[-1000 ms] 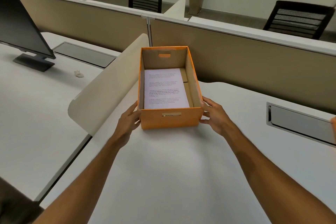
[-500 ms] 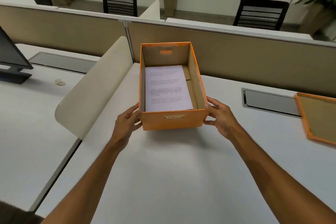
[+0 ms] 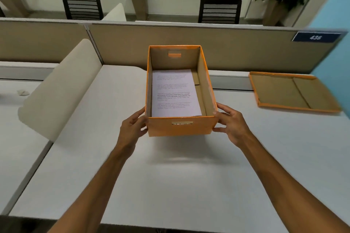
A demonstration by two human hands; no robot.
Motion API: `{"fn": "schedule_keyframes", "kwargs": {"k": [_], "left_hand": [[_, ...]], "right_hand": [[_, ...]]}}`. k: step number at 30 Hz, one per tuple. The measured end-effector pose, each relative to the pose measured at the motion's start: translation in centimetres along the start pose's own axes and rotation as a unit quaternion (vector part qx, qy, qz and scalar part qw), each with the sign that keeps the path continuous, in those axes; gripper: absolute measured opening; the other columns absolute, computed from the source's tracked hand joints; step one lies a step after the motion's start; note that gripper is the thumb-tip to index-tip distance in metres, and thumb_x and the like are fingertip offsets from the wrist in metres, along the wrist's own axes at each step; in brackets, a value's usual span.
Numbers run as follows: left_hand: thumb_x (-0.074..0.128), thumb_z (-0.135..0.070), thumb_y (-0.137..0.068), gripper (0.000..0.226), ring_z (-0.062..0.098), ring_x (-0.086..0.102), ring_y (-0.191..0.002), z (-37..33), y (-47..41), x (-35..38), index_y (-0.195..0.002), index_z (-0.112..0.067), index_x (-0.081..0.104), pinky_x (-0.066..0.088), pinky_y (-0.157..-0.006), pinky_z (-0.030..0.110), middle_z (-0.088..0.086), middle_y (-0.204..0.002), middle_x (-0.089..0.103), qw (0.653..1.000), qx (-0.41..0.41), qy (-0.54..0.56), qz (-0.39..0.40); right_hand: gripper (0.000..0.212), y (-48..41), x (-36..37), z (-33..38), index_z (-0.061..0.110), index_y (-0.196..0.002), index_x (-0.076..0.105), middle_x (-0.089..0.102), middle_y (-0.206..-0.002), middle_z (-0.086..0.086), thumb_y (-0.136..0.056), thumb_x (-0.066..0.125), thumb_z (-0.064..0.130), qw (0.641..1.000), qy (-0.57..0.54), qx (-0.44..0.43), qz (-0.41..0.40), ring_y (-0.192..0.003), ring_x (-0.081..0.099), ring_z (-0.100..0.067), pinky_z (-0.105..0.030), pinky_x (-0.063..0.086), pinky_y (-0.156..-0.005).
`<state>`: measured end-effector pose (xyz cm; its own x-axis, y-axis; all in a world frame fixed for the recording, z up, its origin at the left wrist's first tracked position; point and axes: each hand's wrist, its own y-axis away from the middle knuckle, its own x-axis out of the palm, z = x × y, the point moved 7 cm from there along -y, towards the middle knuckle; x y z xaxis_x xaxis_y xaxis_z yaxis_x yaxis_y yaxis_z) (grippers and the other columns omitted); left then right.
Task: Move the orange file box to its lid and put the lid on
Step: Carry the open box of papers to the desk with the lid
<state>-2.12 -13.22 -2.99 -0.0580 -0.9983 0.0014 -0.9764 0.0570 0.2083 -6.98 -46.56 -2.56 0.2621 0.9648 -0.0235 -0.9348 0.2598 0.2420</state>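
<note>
The orange file box [image 3: 180, 126] sits at the centre of the view, open at the top, held between both hands above the white desk [image 3: 170, 185]; a soft shadow on the desk below its near end shows it is lifted clear. The left hand [image 3: 132, 130] presses against the box's near left corner, at about 9 o'clock from the box's front face, fingers curled round the side wall and thumb along the front edge. The right hand [image 3: 231, 126] mirrors it at 3 o'clock, fingers spread on the near right corner. Each grip is closed on the box from the outside, so the box lies squarely between the two palms, its long axis running away toward 12 o'clock.

Inside the box a printed sheet of paper [image 3: 175, 93] lies flat on the cardboard floor, toward the left wall. A slot handle shows on the near face and another on the far wall.

The lid [image 3: 291, 91] rests on the desk at about 2 o'clock from the box, well apart from it, turned inner side up with its orange rim raised. A beige curved divider [image 3: 60, 89] stands at 9 to 10 o'clock, and a low partition [image 3: 217, 47] runs behind the box at 12 o'clock.
</note>
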Motion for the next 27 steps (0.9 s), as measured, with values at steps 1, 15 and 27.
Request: {"fn": "schedule_keyframes", "kwargs": {"k": [1,15,27], "left_hand": [[0.061,-0.030,-0.095,0.033,0.021,0.073,-0.103,0.3,1.2,1.0,-0.128,-0.033,0.067,0.060,-0.083,0.032,-0.009,-0.109,0.077,1.000,-0.002,-0.001,0.002],[0.060,-0.033,-0.096,0.037,0.026,0.067,-0.111,3.8,18.1,11.1,-0.132,-0.026,0.065,0.059,-0.083,0.035,-0.003,-0.125,0.069,1.000,-0.006,-0.009,-0.011],[0.053,-0.030,-0.101,0.041,0.036,0.058,-0.125,7.3,22.7,14.2,-0.139,-0.019,0.058,0.051,-0.100,0.054,0.009,-0.142,0.058,0.998,-0.047,-0.043,-0.023]], "right_hand": [[0.050,1.1,-1.3,-0.3,0.025,-0.138,0.055,0.073,-0.111,-0.003,-0.090,0.067,0.029,1.000,-0.002,0.000,-0.004,-0.098,0.071,-0.026,-0.052,0.059,-0.077],[0.034,16.6,-15.1,-5.4,0.034,-0.124,0.063,0.074,-0.103,0.007,-0.090,0.067,0.030,0.999,-0.033,0.003,-0.011,-0.096,0.070,-0.022,-0.046,0.060,-0.070],[0.039,21.3,-18.7,-10.1,0.031,-0.128,0.059,0.075,-0.090,0.015,-0.091,0.067,0.029,0.997,-0.058,0.040,-0.038,-0.092,0.071,-0.019,-0.033,0.059,-0.056]]}}
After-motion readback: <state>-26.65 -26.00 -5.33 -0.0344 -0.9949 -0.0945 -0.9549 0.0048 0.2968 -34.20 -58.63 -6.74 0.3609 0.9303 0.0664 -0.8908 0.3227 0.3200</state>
